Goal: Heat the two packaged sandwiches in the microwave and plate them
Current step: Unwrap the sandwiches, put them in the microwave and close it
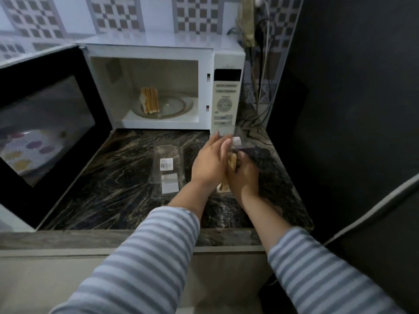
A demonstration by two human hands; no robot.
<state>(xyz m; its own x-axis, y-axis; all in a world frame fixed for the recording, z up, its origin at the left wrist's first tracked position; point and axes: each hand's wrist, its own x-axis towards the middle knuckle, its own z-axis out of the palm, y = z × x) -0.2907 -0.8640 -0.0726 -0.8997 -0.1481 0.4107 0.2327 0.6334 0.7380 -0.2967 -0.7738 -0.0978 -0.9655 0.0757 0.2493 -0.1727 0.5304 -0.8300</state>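
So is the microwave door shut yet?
No, the microwave door is swung wide open to the left, with one sandwich standing on the turntable.

- Left hand [209, 165]: extended forward, back of the hand turned up, fingers [223, 145] straight and held together, pointing away from the body.
- Right hand [243, 176]: set just beside the left and touching it, back of the hand facing up and outward, fingers curled inward in a closed grip; what they close on cannot be told.
- Both forearms: bare from the wrist to mid-forearm, converging toward the hands.
- Both upper forearms: covered by striped sleeves [145, 257], pushed back.
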